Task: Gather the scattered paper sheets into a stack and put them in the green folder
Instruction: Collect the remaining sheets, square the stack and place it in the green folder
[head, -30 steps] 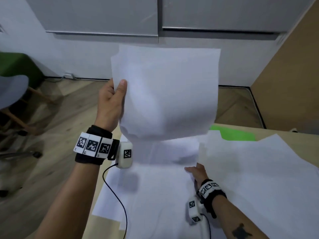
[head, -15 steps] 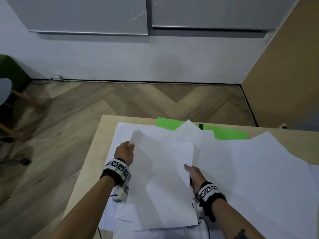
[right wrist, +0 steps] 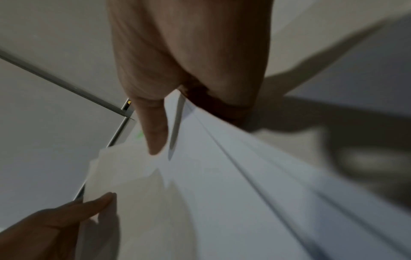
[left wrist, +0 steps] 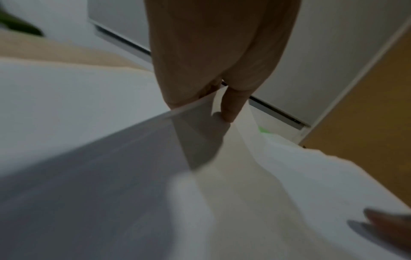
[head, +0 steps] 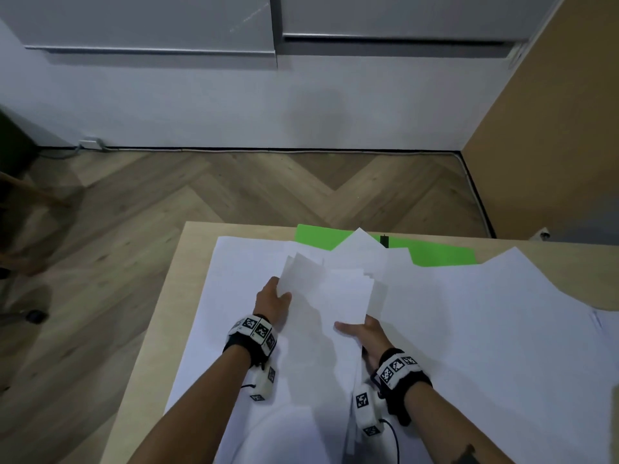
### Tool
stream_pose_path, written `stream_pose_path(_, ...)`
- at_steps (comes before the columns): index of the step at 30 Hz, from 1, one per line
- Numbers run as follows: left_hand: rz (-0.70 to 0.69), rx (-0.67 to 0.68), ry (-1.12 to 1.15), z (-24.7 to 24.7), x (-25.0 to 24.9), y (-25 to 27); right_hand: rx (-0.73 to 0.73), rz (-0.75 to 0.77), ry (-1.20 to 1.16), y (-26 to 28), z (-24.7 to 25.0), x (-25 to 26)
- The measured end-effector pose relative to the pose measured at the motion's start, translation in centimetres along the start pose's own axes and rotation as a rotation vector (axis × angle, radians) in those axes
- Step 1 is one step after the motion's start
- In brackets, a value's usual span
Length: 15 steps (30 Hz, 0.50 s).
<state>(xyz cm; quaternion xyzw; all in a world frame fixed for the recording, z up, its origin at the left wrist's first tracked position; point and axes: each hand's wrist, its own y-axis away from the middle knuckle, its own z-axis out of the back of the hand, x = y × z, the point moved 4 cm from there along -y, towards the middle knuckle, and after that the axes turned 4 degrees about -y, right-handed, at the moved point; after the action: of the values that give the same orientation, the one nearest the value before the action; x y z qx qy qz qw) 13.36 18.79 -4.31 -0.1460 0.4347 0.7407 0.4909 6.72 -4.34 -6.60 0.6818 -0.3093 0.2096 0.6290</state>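
A loose stack of white paper sheets [head: 328,296] is tilted up off the table between both hands. My left hand [head: 279,291] grips its left edge, thumb [left wrist: 231,107] on top and fingers hidden beneath. My right hand [head: 351,328] grips the right edge, thumb [right wrist: 155,133] lying across the top sheet. The sheet edges are fanned and uneven at the far end. The green folder [head: 438,257] lies flat at the back of the table, partly covered by sheets. More loose sheets [head: 485,329] spread to the right, and others lie under the stack.
The light wooden table [head: 187,262] ends just left of the papers and just behind the folder. A small black clip [head: 384,241] sits on the folder. Beyond are wooden floor, a white wall with cabinets, and a brown panel on the right.
The left hand has brought the sheet it held high down onto the pile. Both hands now hold the gathered stack by its sides, a little farther forward.
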Motion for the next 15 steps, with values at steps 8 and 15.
stream_pose_path(8,0.082,-0.045,0.512,1.4,1.3,1.8,0.018,0.169,0.013,2.2,-1.1,4.5)
stream_pose_path(15,-0.003,0.108,0.818,4.1,-1.9,2.1,0.037,0.359,-0.046,5.1,-1.7,9.8)
